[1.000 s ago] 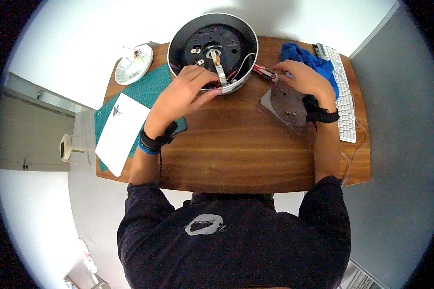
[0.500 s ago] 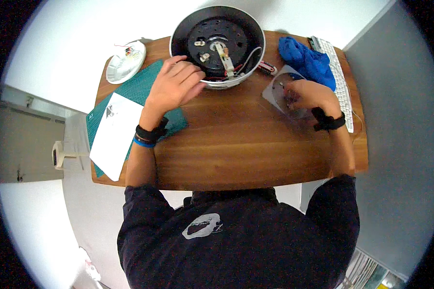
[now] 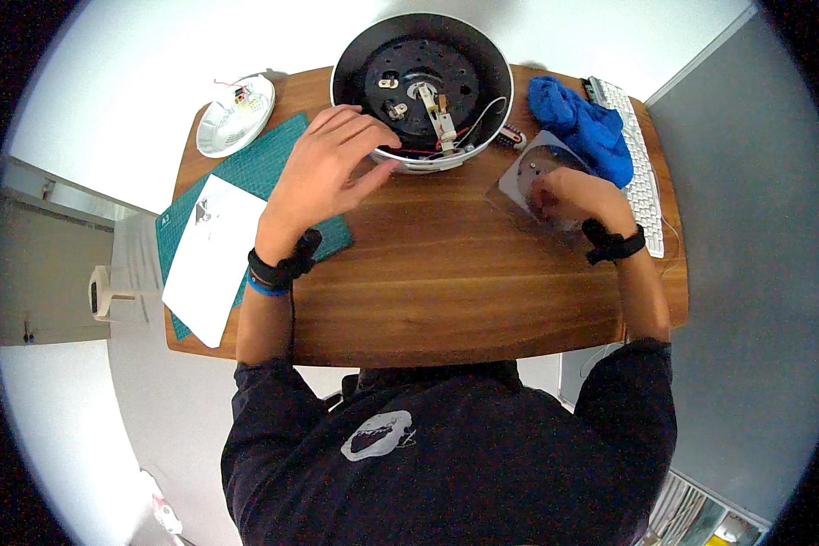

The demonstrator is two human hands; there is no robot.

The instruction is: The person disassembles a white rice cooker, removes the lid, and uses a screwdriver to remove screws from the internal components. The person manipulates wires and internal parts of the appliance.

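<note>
My left hand (image 3: 335, 162) rests at the near-left rim of a round black metal housing (image 3: 355, 64), its thumb spread away from the curved fingers. Inside are a dark perforated plate (image 3: 455, 68), a metal bracket (image 3: 441, 123), small fittings and wires. To the right, my right hand (image 3: 578, 196) is bent down onto a clear plastic bag or tray (image 3: 523, 177) with small metal pieces; its fingertips are blurred, and whatever is between them cannot be made out. A red, white and black tool handle (image 3: 510, 136) lies just right of the housing, partly hidden by it.
A white plastic dish (image 3: 218, 132) with wired parts sits back left. A printed white sheet (image 3: 211, 273) lies on a green mat (image 3: 323, 237). A blue cloth (image 3: 591, 136) and white keyboard (image 3: 651, 209) line the right side of the wooden desk (image 3: 446, 291), beside a grey panel.
My right hand has moved from beside the tool handle down onto the clear plastic with small pieces. My left hand has shifted a little left along the housing's rim.
</note>
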